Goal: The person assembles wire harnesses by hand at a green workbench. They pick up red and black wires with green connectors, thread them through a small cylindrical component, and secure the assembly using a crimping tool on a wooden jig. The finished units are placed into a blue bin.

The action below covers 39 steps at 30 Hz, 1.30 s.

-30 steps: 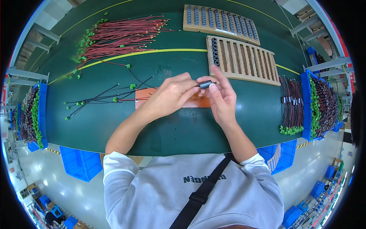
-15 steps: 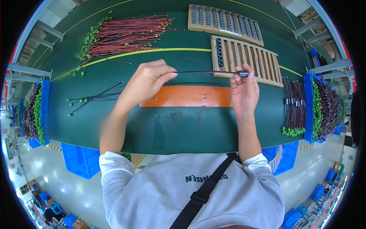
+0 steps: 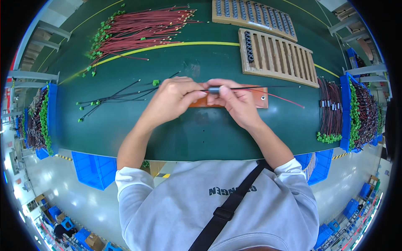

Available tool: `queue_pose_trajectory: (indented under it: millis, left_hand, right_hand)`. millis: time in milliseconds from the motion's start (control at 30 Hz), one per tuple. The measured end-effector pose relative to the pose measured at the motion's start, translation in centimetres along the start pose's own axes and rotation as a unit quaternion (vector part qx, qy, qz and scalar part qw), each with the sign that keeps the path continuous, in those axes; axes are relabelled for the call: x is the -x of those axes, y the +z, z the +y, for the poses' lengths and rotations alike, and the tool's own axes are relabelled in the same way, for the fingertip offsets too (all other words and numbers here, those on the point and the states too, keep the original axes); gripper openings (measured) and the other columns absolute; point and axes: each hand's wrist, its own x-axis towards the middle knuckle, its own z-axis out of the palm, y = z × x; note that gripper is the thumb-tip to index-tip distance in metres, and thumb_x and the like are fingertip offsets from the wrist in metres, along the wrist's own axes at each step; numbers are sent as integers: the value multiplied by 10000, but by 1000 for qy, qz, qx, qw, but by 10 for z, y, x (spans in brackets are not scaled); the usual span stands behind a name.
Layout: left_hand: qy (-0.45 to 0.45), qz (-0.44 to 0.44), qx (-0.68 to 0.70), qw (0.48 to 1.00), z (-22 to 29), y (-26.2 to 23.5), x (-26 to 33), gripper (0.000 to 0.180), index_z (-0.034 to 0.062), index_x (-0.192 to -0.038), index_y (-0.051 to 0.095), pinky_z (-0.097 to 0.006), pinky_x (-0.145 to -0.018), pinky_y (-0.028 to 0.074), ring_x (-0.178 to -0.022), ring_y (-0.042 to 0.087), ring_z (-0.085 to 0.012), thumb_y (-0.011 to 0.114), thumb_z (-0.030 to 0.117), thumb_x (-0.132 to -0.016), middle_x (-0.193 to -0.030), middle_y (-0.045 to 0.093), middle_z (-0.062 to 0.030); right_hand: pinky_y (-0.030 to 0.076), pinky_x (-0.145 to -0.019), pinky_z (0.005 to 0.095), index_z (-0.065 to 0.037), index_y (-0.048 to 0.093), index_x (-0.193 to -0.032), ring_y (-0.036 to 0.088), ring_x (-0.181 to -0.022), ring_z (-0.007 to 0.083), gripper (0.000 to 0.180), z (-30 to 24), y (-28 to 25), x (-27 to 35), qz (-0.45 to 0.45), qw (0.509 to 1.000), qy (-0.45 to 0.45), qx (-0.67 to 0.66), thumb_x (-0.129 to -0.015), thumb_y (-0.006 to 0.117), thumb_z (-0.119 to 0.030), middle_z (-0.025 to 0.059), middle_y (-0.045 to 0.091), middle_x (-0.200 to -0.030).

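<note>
My left hand is closed, thumb against fingers, on a wire harness just left of a dark cylindrical ferrite core. Fingers of my right hand grip that core, close beside the left fingertips. Out of its right side run a black wire and a red wire, their ends loose. A green connector shows at the left, beyond my left hand. Beneath both hands lies an orange strip, partly covered by them.
Several black wires with green connectors lie left. Red wires are heaped behind. Two slotted trays with dark cores stand at the back right. Bundled harnesses and a blue bin are at the right edge.
My right hand has slid the core leftward along the wires, up to my left hand. Wire ends now stick out on its right. The view has shifted slightly.
</note>
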Motion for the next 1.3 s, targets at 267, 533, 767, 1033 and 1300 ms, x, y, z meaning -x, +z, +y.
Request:
queue_pose_trajectory:
  millis: [267,533,767,1033,1300]
  left_hand:
    - [-155,20,281,947,-23,-29,49,297,-10,-1203,725,-352,-878,556,-1047,670,-201,746,37,-910,-1213,693,-120]
    - [-200,126,368,899,-61,-13,65,269,-21,-1160,724,-359,-947,573,-1066,682,-240,712,-82,-898,-1219,668,-152]
    - [-114,150,307,933,-75,-4,69,294,-38,-1150,705,-370,-938,588,-1019,707,-238,712,-132,-872,-1153,689,-163]
    - [-151,191,106,964,-68,8,62,389,-15,-1224,672,-322,-932,566,-1020,712,-193,709,-148,-860,-1067,736,-106]
    - [-159,136,5,978,-63,-2,56,350,21,-1184,706,-316,-892,546,-963,697,-202,719,-93,-853,-1027,737,-88]
  right_hand:
    - [566,-1046,385,69,568,-1331,676,-1182,282,369,16,14,-11,14,998,5,-64,-1121,464,-216,208,652,-1272]
    - [587,-1007,367,50,575,-1311,697,-1139,271,349,36,5,-14,36,997,24,-62,-1125,456,-220,196,663,-1241]
    - [585,-1006,379,10,566,-1310,687,-1155,257,309,40,0,-17,32,997,26,-60,-1116,484,-217,178,654,-1256]
    - [579,-1005,373,0,571,-1302,667,-1161,219,294,42,0,-19,41,999,12,-19,-1106,517,-213,144,654,-1264]
    - [552,-1008,343,26,634,-1256,646,-1161,182,314,41,2,-19,33,997,6,67,-1114,500,-220,110,668,-1259]
